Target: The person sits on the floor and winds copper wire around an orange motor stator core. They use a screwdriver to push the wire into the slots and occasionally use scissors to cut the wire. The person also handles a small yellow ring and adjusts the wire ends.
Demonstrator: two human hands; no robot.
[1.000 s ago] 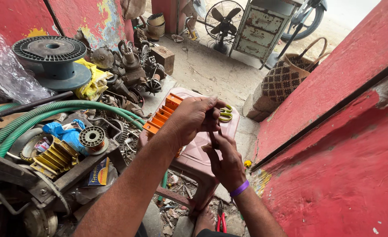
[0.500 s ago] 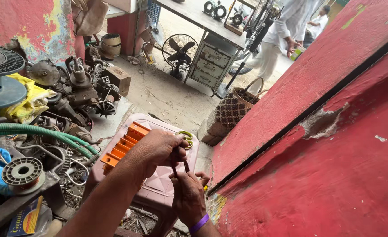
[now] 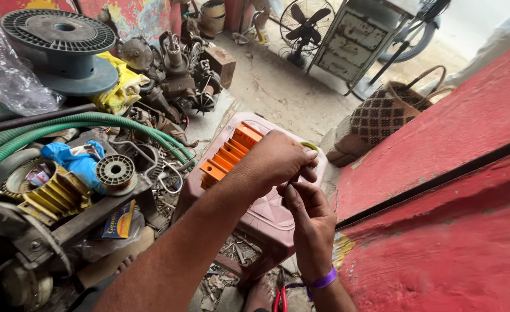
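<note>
My left hand (image 3: 275, 160) reaches in from the lower left, fingers curled shut around a small dark piece that is mostly hidden. My right hand (image 3: 308, 222), with a purple wristband, comes up from below and pinches the same piece just under the left fingers. Both hands hover over a pink plastic stool (image 3: 269, 218). An orange ribbed part (image 3: 227, 157) lies on the stool left of my hands. A yellow-green ring (image 3: 309, 145) peeks out behind my left fingertips; I cannot tell whether it is held or lying on the stool.
Green hose (image 3: 64, 128), a black spool (image 3: 58, 34), a small grey spool (image 3: 115, 170), a yellow-finned motor part (image 3: 53, 196) and old engine parts (image 3: 174, 75) crowd the left. A red wall (image 3: 451, 231) closes the right. A woven basket (image 3: 385, 112), fan (image 3: 305, 26), and red-handled pliers (image 3: 279, 297) are nearby.
My hands stay together over the stool, still working the small piece. The view has swung back left and down, showing more of the clutter.
</note>
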